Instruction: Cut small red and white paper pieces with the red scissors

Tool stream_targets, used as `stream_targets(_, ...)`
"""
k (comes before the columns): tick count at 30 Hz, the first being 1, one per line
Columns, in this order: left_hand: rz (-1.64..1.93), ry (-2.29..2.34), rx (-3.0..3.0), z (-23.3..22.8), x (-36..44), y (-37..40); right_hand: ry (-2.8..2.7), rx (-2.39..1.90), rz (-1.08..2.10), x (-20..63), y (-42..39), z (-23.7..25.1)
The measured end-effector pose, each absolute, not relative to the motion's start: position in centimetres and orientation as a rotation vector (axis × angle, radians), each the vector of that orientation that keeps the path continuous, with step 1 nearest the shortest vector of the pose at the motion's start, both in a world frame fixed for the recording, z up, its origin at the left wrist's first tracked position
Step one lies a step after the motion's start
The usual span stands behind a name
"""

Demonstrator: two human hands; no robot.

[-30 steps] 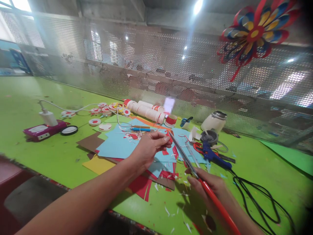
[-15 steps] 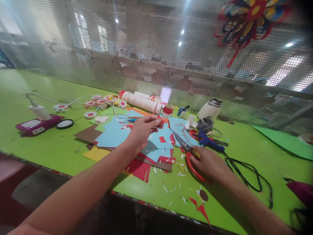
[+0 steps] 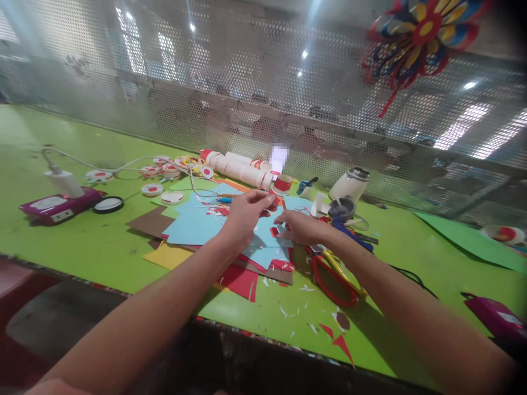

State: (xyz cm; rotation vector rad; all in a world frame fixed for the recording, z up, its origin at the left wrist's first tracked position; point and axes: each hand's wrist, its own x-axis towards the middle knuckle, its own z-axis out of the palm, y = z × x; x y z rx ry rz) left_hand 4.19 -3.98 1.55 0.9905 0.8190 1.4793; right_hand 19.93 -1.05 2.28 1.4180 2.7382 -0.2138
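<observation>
Your left hand hovers above the paper pile with thumb and fingertips pinched together on something small, probably a red scrap, though it is too tiny to name for sure. Your right hand comes in just beside that pinch, palm down, fingers loosely extended and holding nothing, its tips close to a small red paper piece lying on the light blue sheet right beneath the two hands. That low, close pairing looks like fine work: one hand steadies, the other reaches to pick or place. The red-handled scissors lie flat on the green table just under your right forearm, near enough to snag a sleeve or wrist. Past your right hand sit the blue glue gun and its black cord, trailing off to the right, with a white jar behind them. Beyond your left pinch lies a row of white rolls; far off on that side a purple device with a charger rests. Paper trimmings litter the near edge.
</observation>
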Motion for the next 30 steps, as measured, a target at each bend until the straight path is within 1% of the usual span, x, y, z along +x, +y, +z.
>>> stream_targets(5,1.471,0.829,0.997,1.6,4.1,-3.9,2.73,1.322,-0.405,19.4,2.2,1.0)
stream_targets(10,1.441,0.8,1.046,1.9,4.3,-4.3,2.817,1.373,-0.621,20.1,2.2,0.2)
stream_targets(15,1.388,0.787,1.12,1.6,4.3,-4.3,2.986,1.54,-0.902,21.0,0.4,0.7)
stream_targets(18,1.332,0.774,1.2,1.4,4.2,-4.3,3.09,1.668,-1.06,22.2,-1.3,2.6)
stream_targets(22,1.191,0.694,1.26,1.4,4.3,-4.7,3.183,1.86,-1.166,24.0,-4.4,4.9)
stream_targets(24,1.098,0.632,1.266,1.3,4.5,-5.1,3.16,1.977,-1.382,24.6,-6.0,5.3)
stream_targets(26,0.993,0.569,1.264,1.3,4.8,-5.6,3.181,1.98,-1.471,24.8,-7.3,5.1)
stream_targets(30,0.856,0.522,1.229,1.1,5.4,-6.4,3.202,1.864,-1.553,24.5,-8.9,4.3)
